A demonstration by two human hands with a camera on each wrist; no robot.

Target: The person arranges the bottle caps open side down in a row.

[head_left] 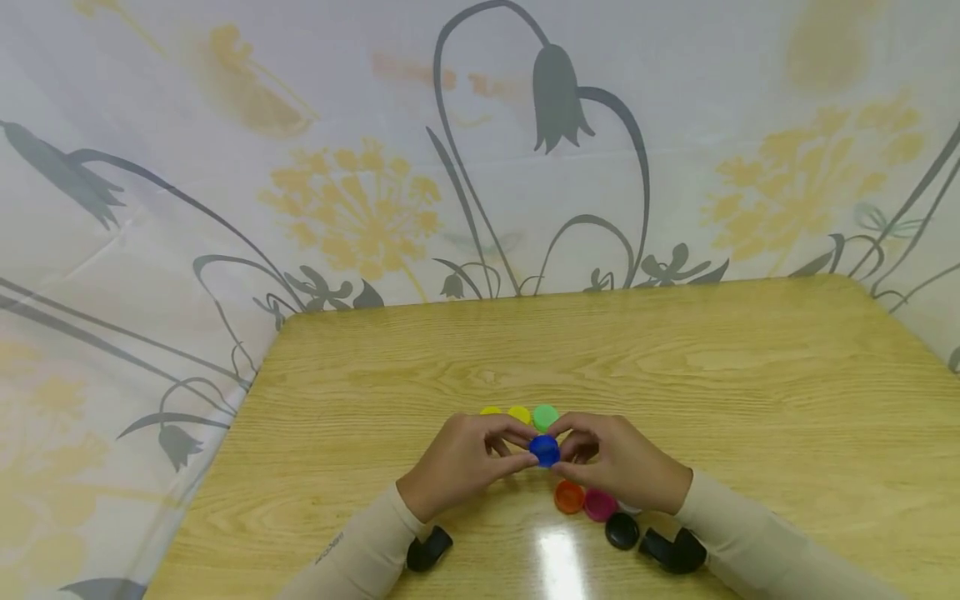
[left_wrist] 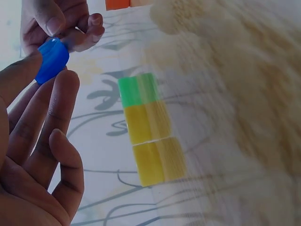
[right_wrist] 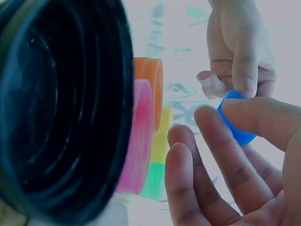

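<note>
A blue bottle cap (head_left: 544, 450) is held up above the table between both hands. My left hand (head_left: 468, 458) pinches its left side between thumb and fingers. From the other side my right hand (head_left: 626, 462) pinches it too, thumb below and index finger above. The left wrist view shows the blue cap (left_wrist: 55, 61) tilted, with the thumbs of both hands on it. In the right wrist view the fingers partly cover the cap (right_wrist: 242, 135). Just beyond the hands lie two yellow caps (head_left: 519, 413) and a green cap (head_left: 546, 417) in a row.
Nearer, below the right hand, lie an orange cap (head_left: 569, 497), a pink cap (head_left: 600, 505) and a black cap (head_left: 622, 532), with a white cap (head_left: 628, 507) mostly hidden by the wrist. The wooden table (head_left: 360, 375) meets a flower-patterned curtain (head_left: 495, 183).
</note>
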